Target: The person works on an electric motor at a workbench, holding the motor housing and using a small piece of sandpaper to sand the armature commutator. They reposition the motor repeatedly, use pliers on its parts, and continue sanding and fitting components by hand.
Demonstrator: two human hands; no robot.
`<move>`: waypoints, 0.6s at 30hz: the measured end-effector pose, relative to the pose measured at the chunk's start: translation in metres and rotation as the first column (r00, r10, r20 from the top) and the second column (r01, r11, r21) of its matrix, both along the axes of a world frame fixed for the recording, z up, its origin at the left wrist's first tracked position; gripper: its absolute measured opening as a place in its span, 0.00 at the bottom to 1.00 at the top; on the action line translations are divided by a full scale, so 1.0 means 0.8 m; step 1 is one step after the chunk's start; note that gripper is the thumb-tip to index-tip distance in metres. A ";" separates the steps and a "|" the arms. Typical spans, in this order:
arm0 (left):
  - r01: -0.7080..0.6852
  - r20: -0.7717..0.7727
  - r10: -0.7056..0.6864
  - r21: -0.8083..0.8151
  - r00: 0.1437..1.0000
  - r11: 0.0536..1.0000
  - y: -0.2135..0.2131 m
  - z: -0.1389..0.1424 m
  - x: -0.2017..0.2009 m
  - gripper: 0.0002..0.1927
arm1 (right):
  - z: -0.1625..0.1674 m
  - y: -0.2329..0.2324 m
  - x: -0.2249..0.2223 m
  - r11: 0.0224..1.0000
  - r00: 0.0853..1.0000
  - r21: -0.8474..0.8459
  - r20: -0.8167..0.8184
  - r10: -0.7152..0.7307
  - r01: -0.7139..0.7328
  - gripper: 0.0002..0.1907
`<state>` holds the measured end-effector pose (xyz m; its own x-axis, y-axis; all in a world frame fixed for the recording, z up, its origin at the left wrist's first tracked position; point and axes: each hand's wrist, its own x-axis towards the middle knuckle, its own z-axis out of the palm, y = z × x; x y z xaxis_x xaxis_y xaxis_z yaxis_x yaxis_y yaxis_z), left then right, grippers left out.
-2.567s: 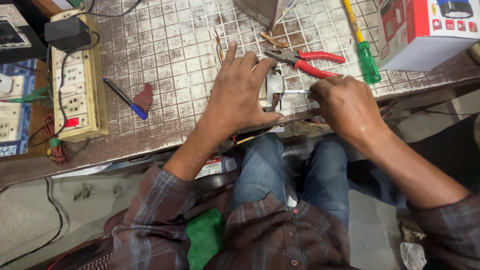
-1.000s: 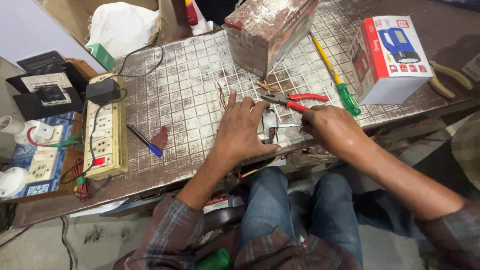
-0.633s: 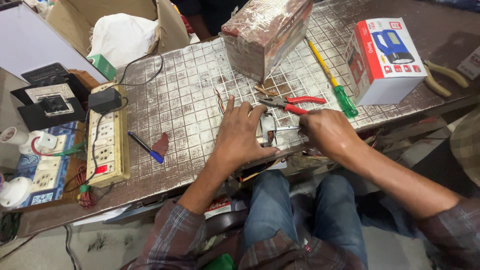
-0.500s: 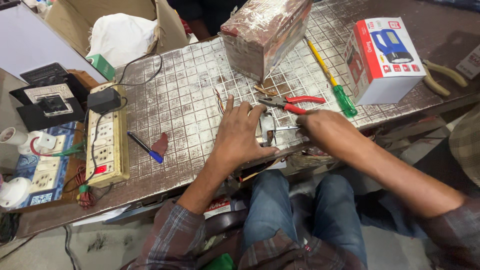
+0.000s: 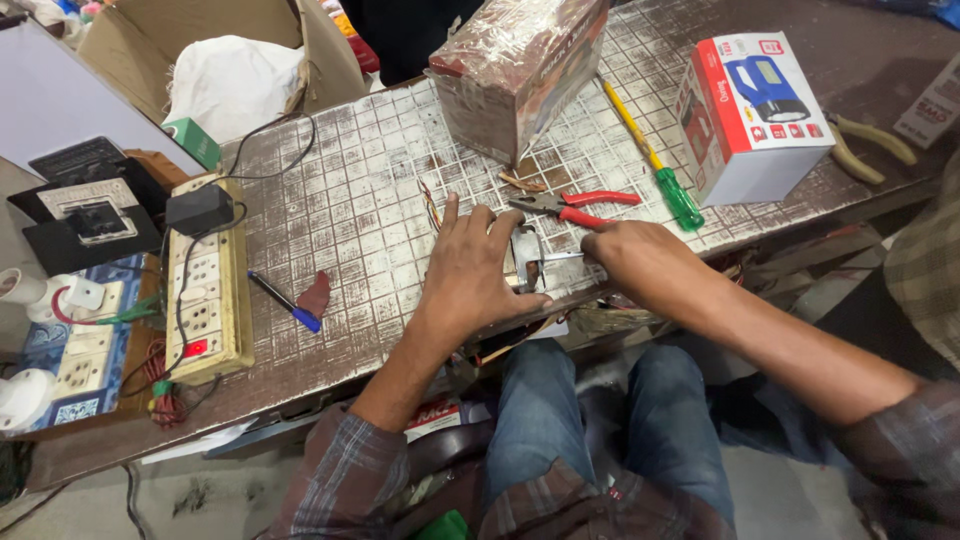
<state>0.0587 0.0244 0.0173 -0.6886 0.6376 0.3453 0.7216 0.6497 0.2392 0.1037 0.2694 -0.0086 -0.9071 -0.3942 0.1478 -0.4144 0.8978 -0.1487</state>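
My left hand (image 5: 470, 270) lies flat on the worn tiled tabletop (image 5: 350, 210), fingers spread, pressing against a small metal part (image 5: 525, 255) at the table's front edge. My right hand (image 5: 640, 262) is closed on a thin metal tool (image 5: 562, 257) whose tip points at that part. Red-handled pliers (image 5: 575, 205) lie just beyond my fingers. A few thin wires (image 5: 432, 205) stick out past my left fingertips.
A plastic-wrapped box (image 5: 515, 70) stands behind the pliers. A yellow and green screwdriver (image 5: 655, 160) and a red and white carton (image 5: 750, 110) lie to the right. A power strip (image 5: 205, 285) with a black adapter and a blue pen (image 5: 285, 303) sit left.
The camera has tilted up and back, bringing more of the table into view. Both hands have stayed on the small metal part with hardly any shift.
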 end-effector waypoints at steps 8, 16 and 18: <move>-0.004 0.010 0.004 -0.009 1.000 1.000 0.001 0.004 0.003 0.53 | -0.002 -0.001 -0.001 0.994 0.996 -0.083 -0.051 -0.077 0.073 0.07; 0.011 -0.034 -0.010 0.020 0.999 1.000 -0.001 -0.002 0.001 0.52 | -0.041 0.003 -0.013 0.997 0.997 0.028 -0.030 -0.070 0.071 0.02; 0.012 -0.031 -0.011 0.018 0.999 1.000 -0.001 -0.004 0.000 0.51 | -0.035 0.008 -0.016 0.997 0.995 -0.004 -0.060 -0.080 0.079 0.02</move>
<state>0.0590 0.0237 0.0145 -0.6701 0.6392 0.3775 0.7363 0.6370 0.2284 0.0908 0.2755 -0.0364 -0.9250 -0.3209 0.2036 -0.3500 0.9281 -0.1274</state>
